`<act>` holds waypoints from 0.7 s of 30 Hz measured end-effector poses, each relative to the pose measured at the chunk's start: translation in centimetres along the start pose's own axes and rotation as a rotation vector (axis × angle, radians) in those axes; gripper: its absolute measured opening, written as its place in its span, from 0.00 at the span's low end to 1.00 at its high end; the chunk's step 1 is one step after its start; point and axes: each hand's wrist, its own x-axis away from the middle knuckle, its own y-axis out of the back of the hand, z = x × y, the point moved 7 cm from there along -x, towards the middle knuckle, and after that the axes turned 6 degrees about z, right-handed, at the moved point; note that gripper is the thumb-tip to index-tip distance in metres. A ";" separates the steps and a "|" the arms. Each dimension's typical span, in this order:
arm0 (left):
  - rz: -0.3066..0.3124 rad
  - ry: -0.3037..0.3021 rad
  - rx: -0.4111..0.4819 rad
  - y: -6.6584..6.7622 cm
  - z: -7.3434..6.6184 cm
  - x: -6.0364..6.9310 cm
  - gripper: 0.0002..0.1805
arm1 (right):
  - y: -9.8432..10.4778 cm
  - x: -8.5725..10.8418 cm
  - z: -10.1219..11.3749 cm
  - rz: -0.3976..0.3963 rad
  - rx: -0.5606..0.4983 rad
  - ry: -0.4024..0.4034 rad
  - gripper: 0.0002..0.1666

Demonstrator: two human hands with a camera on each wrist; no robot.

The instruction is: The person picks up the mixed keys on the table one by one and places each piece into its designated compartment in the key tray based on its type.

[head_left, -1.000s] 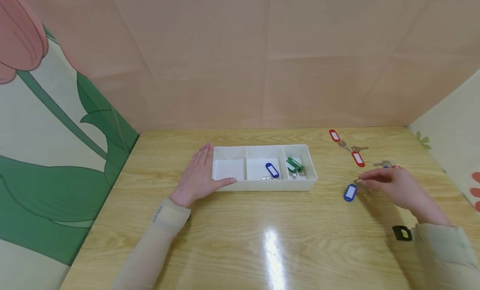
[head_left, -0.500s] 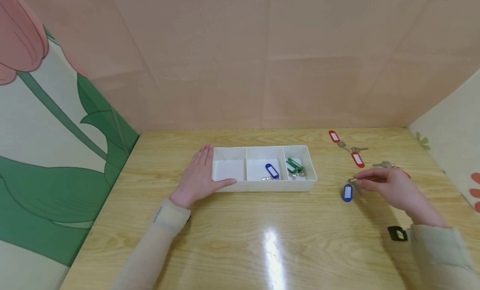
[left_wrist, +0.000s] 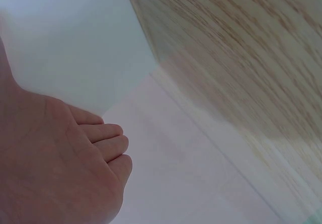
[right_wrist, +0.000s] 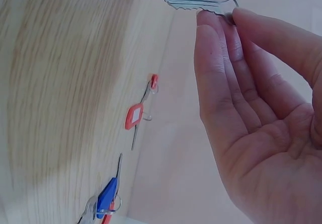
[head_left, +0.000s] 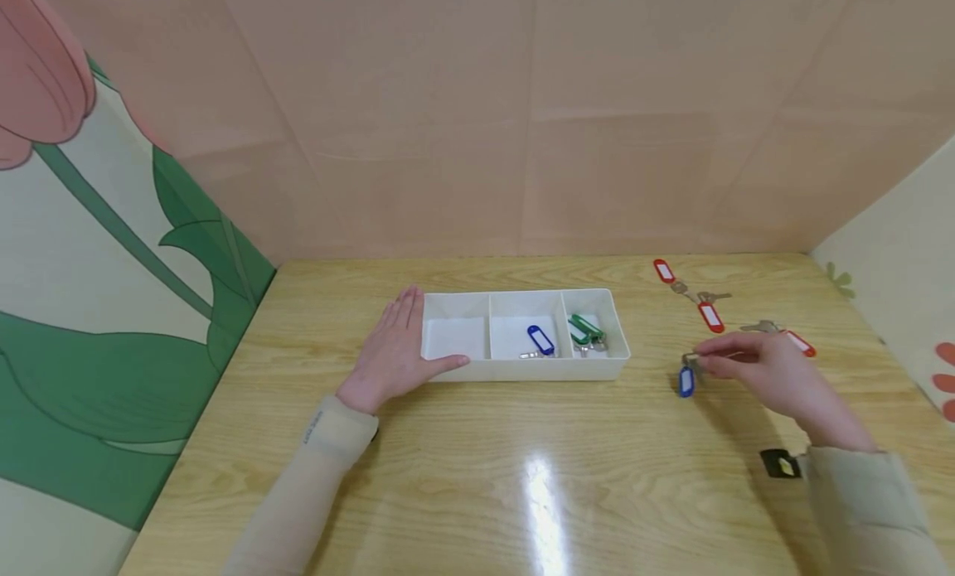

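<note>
My left hand (head_left: 388, 354) lies with straight fingers against the left end of a white three-compartment tray (head_left: 522, 369), its thumb along the front wall. In the left wrist view that hand (left_wrist: 65, 158) shows its palm beside the tray's pale wall. My right hand (head_left: 768, 373) pinches a key (right_wrist: 193, 3) near its ring between thumb and fingertips. From the ring hangs a blue key tag (head_left: 686, 382), just above the table. Inside the tray, a blue-tagged key (head_left: 540, 340) occupies the middle compartment and green-tagged keys (head_left: 588, 329) the right one. Nothing shows in the left compartment.
Keys with red tags (head_left: 711, 317) lie behind the right hand, to the right of the tray. Another red tag (head_left: 798, 342) lies farther right, close to a blue tag (right_wrist: 106, 196) seen in the right wrist view. A curtain-like backdrop (head_left: 522, 145) stands behind the table.
My right hand has shifted a little left with the key, and the blue tag has swung to hang upright. The red tag at far right shows more fully. The left hand stays put.
</note>
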 end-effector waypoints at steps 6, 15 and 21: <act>-0.001 -0.002 0.004 0.0 0.0 0.0 0.72 | -0.3 0.0 0.4 0.013 -0.003 -0.024 0.18; -0.001 0.000 0.005 0.0 0.0 0.0 0.73 | -0.7 -0.3 1.6 0.002 -0.022 0.018 0.15; -0.006 -0.005 0.009 0.1 0.0 0.0 0.73 | -0.8 -0.3 3.0 -0.033 -0.047 0.066 0.13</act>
